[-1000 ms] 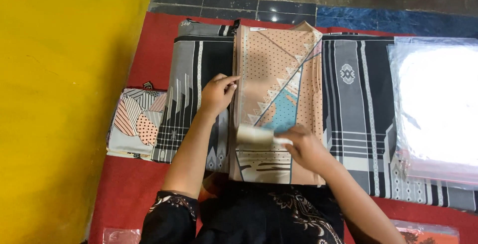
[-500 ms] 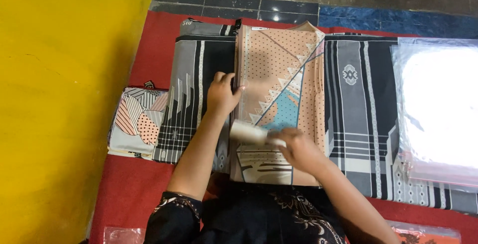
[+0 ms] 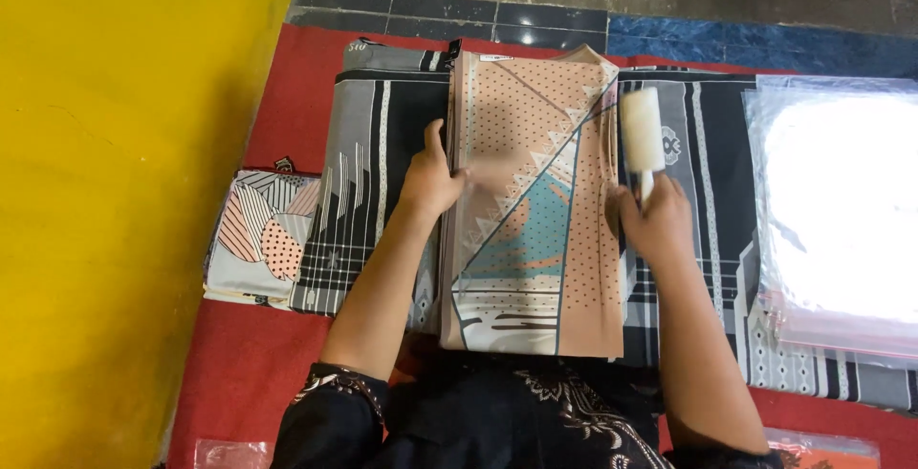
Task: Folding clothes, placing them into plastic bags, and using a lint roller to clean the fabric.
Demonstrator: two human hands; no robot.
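Observation:
A folded peach cloth [image 3: 535,268] with dots, white triangles and a teal patch lies in front of me on a black and grey striped cloth [image 3: 698,211]. My left hand [image 3: 432,180] grips the peach cloth's left edge, fingers tucked under it. My right hand [image 3: 655,220] rests at the cloth's right edge and holds a white lint roller [image 3: 642,131] by its handle, the roller head pointing away from me over the striped cloth.
A stack of clear plastic bags [image 3: 837,211] lies at the right. A smaller folded patterned cloth [image 3: 260,235] sits at the left on the red mat [image 3: 244,364]. A yellow wall [image 3: 115,192] borders the left, dark tiles [image 3: 535,20] the far side.
My right hand has carried the lint roller from the lower middle of the peach cloth up to its right edge. My left hand slid its fingers under the cloth's left edge.

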